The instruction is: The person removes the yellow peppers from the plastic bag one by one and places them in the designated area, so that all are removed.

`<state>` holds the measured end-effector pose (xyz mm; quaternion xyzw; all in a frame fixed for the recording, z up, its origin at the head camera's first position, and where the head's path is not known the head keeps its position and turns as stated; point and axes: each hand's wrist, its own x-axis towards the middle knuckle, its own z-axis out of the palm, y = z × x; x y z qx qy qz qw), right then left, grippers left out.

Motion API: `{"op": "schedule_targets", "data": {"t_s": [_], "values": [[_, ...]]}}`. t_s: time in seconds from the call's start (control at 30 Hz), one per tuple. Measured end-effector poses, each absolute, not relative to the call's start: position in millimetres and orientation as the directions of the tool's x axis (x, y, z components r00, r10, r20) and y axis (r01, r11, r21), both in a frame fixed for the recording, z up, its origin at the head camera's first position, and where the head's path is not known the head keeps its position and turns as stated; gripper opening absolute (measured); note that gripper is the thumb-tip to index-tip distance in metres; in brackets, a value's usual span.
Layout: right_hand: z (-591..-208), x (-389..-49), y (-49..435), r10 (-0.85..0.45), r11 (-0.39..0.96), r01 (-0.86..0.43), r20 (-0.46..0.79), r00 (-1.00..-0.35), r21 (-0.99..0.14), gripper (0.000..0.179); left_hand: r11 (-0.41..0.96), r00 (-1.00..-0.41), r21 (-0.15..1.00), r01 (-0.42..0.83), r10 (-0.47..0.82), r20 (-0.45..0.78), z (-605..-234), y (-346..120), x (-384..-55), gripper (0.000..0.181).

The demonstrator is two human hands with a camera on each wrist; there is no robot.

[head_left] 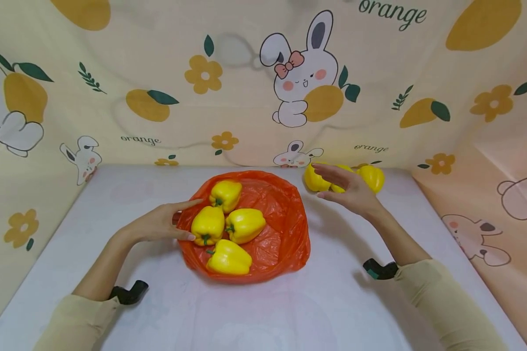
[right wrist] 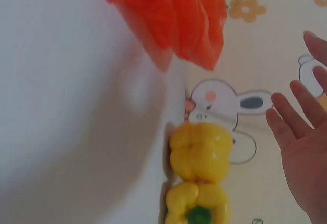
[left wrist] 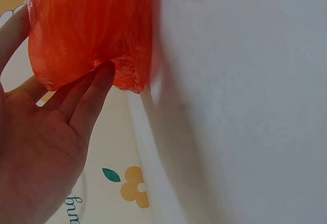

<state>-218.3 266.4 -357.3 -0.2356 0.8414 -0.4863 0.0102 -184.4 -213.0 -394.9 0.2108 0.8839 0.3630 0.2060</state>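
An orange-red plastic bag [head_left: 270,261] stands wide open on the table. Several yellow bell peppers [head_left: 246,225] with green stems lie inside it, mostly toward its left. At the bag's left rim, my left hand [head_left: 155,224] holds the plastic, thumb and forefinger reaching over the edge beside the peppers. Seen in the left wrist view, the other fingers [left wrist: 92,101] rest against the bag's outer side. My right hand [head_left: 349,190] is raised in the air, right of the bag, with its fingers extended and nothing in them. Beyond it, yellow bell peppers [head_left: 371,179] stand in a row.
The row of peppers sits at the table's back right edge, close to the patterned backdrop [head_left: 241,112]. This cloth, printed with rabbits and flowers, rises at the back and both sides of the white table [head_left: 272,312]. A dark wrist mount [head_left: 129,292] sits on each forearm.
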Motion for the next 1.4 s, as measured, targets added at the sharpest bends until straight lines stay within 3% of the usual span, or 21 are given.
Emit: {"op": "schedule_targets", "data": {"t_s": [0.27,0.7,1.03,1.4], "values": [[-360,-215,245,-0.488,0.297,-0.420,0.242,-0.838,-0.857,0.065,0.655,-0.826,0.722,0.223,0.520,-0.217,-397,-214,-187,0.089],[-369,-208,214,-0.571,0.262,-0.414,0.206,-0.795,-0.872,0.060,0.653,-0.824,0.724,0.222,0.522,-0.219,-399,-214,-186,0.088],[-374,-188,185,-0.627,0.350,-0.360,0.069,-0.776,-0.865,0.057,0.668,-0.824,0.712,0.217,0.516,-0.233,-399,-212,-187,0.089],[-385,-180,155,-0.611,0.400,-0.391,0.077,-0.788,-0.829,0.055,0.657,-0.817,0.726,0.203,0.522,-0.244,-397,-212,-187,0.090]]}}
